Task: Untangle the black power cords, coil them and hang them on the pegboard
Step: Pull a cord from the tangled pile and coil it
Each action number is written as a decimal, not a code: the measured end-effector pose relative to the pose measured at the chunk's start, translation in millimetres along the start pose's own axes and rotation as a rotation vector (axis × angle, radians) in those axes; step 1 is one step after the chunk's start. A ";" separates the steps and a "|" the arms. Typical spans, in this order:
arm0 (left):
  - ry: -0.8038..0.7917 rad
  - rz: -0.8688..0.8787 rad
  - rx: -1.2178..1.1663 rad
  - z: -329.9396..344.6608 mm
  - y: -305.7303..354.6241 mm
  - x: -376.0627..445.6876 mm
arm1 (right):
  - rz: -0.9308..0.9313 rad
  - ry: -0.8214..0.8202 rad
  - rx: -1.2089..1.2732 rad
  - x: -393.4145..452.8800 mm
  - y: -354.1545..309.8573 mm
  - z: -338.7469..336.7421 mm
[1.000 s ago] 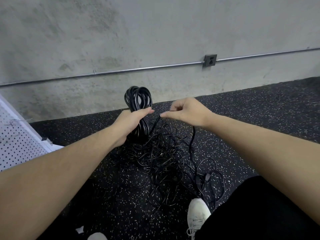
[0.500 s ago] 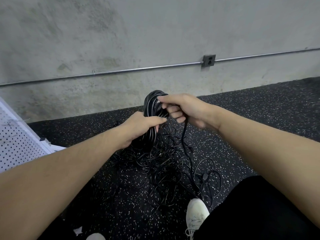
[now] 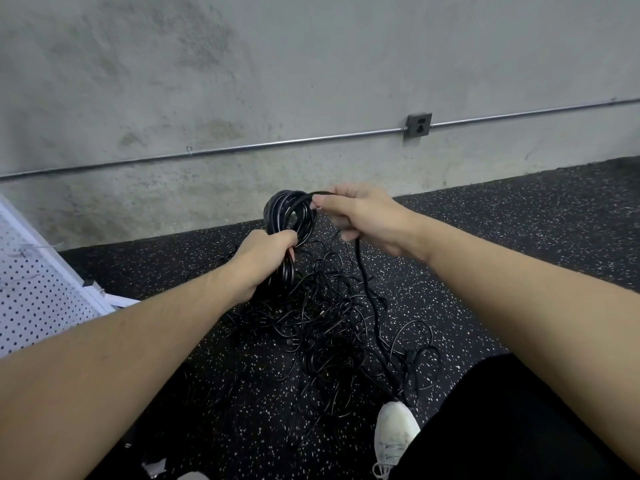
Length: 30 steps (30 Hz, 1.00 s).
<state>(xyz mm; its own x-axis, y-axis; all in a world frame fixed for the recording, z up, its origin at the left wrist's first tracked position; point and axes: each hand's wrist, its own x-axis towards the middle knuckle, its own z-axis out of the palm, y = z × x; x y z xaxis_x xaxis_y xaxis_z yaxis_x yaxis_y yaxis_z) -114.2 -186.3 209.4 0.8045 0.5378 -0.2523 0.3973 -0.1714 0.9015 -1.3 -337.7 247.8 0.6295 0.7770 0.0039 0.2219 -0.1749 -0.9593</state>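
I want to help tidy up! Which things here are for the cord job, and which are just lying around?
For the job:
- coil, gripped by the left hand
- loose cord, held by the right hand
- tangled cords on the floor
- pegboard

Just there:
- wall socket
- metal pipe
- white shoe

A black rubber floor (image 3: 519, 216) flecked with white carries a loose tangle of black power cords (image 3: 332, 327) at centre. A white sneaker (image 3: 394, 431) stands just near of the tangle; a white pegboard (image 3: 31, 292) rests at far left.
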 end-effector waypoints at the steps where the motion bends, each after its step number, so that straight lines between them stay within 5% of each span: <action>1: -0.010 0.003 -0.005 -0.8 -1.3 0.1 | -0.035 0.021 0.003 0.5 1.3 2.0; 10: -0.164 0.186 -0.078 11.6 1.6 -14.3 | -0.225 0.305 0.016 10.0 10.8 23.0; 14: -0.170 0.292 -0.136 11.7 6.1 -16.3 | 0.068 0.252 0.298 4.5 1.7 35.6; 21: -0.209 0.236 -0.140 13.0 3.0 -17.1 | 0.124 0.237 0.387 6.6 -6.5 43.2; 30: -0.453 0.041 -0.305 10.6 3.2 -19.5 | 0.198 0.255 0.407 10.9 -5.5 45.7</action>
<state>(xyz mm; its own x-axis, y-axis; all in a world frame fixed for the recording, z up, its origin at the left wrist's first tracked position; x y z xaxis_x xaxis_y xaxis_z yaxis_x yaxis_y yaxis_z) -123.9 -206.0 213.5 0.9530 0.1150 -0.2804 0.2699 0.0988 0.9578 -29.6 -300.6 240.2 0.8029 0.5719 -0.1683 -0.1949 -0.0149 -0.9807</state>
